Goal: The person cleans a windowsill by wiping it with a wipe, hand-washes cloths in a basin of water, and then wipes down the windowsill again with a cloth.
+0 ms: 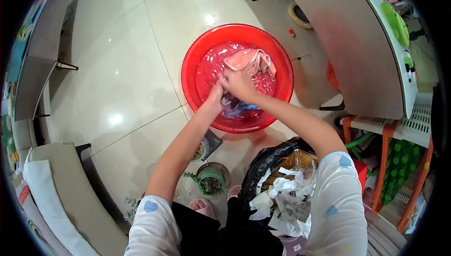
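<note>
A red plastic basin (189, 54) of water stands on the tiled floor. Over its middle, my left hand (216, 94) and my right hand (238, 86) press together, both closed and blurred by motion. What their fingers grip is hidden. Just below them hangs or floats a dark and whitish piece of cloth (229, 101); I cannot tell whether they hold it. A blue cloth (243, 109) lies in the water by the near wall. Beyond my right hand, a wet pink cloth (251, 61) is bunched up, partly above the water.
A black-bagged bin (286, 192) heaped with crumpled paper stands near my right leg. Close to my feet are a green plant pot (211, 183) and a dark container (209, 145). A beige seat (70, 195) is at left, a table (347, 35) and slatted rack (399, 126) at right.
</note>
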Action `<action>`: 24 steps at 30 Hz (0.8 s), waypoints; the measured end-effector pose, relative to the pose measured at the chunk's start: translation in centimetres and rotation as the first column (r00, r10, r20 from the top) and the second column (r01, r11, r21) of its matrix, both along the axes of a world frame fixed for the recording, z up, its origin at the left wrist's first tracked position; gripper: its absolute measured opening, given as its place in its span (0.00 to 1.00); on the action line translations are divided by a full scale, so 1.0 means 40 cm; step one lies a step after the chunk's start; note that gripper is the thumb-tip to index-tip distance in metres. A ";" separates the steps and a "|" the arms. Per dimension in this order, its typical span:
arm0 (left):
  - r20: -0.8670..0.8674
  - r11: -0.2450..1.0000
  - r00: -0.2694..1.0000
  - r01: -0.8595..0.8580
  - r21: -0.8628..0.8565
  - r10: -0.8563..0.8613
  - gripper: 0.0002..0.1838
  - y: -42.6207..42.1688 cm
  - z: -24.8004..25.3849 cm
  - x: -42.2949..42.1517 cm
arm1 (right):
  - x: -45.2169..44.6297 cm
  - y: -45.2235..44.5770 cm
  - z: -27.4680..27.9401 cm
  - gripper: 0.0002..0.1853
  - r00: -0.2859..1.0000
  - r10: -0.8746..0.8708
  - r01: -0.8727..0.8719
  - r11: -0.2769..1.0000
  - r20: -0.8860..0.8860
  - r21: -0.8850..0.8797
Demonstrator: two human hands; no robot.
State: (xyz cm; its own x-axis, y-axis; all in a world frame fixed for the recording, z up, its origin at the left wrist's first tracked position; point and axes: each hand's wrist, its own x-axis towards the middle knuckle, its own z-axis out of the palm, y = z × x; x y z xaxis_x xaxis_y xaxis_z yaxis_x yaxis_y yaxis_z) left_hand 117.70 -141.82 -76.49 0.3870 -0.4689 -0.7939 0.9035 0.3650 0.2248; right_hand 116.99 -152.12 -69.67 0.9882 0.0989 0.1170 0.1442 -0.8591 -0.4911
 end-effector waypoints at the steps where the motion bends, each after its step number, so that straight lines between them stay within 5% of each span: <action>1: 0.163 0.987 0.984 0.045 0.151 -0.070 0.24 0.002 -0.036 0.014 | 0.014 -0.027 -0.014 0.17 1.000 -0.013 0.012 0.998 -0.017 -0.057; 3: 0.385 0.889 0.886 0.062 0.454 -0.259 0.19 0.010 0.061 0.016 | 0.025 -0.079 -0.037 0.17 0.996 -0.057 0.047 0.988 -0.063 -0.147; 6: 0.391 0.780 0.792 0.162 0.605 -0.468 0.17 0.053 0.091 0.061 | 0.023 -0.151 -0.088 0.16 0.962 -0.252 0.233 0.958 -0.106 -0.169; 8: 0.420 0.758 0.789 0.085 0.647 -0.447 0.14 0.062 0.096 0.057 | 0.006 -0.155 -0.087 0.13 0.976 -0.194 0.184 0.977 -0.096 -0.110; 10: 0.505 0.421 0.287 -0.309 0.853 -0.814 0.16 0.077 0.026 0.046 | -0.052 -0.131 -0.083 0.16 0.995 -0.083 0.058 0.942 -0.062 -0.330; 12: 0.455 0.401 0.264 -0.236 0.885 -0.850 0.21 0.075 0.036 0.017 | -0.088 -0.126 -0.123 0.22 0.975 0.210 -0.221 0.881 -0.075 -0.419; 14: 0.366 0.312 0.137 -0.308 0.899 -0.920 0.21 0.071 0.057 -0.027 | -0.093 -0.145 -0.113 0.20 0.836 0.528 -0.549 0.810 -0.150 -0.209; 15: 0.394 0.370 0.013 -0.321 0.872 -0.919 0.21 0.088 0.037 -0.030 | -0.088 -0.158 -0.109 0.20 0.835 0.530 -0.551 0.809 -0.150 -0.208; 18: 0.272 0.277 -0.058 -0.123 0.953 -0.961 0.22 0.097 0.053 -0.040 | -0.069 -0.179 -0.114 0.19 0.824 0.560 -0.541 0.735 -0.083 -0.409; 20: 0.317 0.316 0.005 -0.070 0.946 -0.948 0.25 0.100 0.047 -0.026 | -0.073 -0.170 -0.114 0.16 0.972 0.213 -0.237 0.879 -0.103 -0.413; 22: 0.221 0.255 0.148 0.272 0.928 -0.964 0.26 0.098 0.046 0.001 | -0.063 -0.179 -0.115 0.14 0.946 0.310 -0.319 0.829 -0.097 -0.460; 24: 0.219 0.223 0.046 0.247 0.943 -0.975 0.20 0.116 0.049 0.013 | -0.044 -0.220 -0.115 0.14 0.780 0.613 -0.612 0.706 -0.126 -0.355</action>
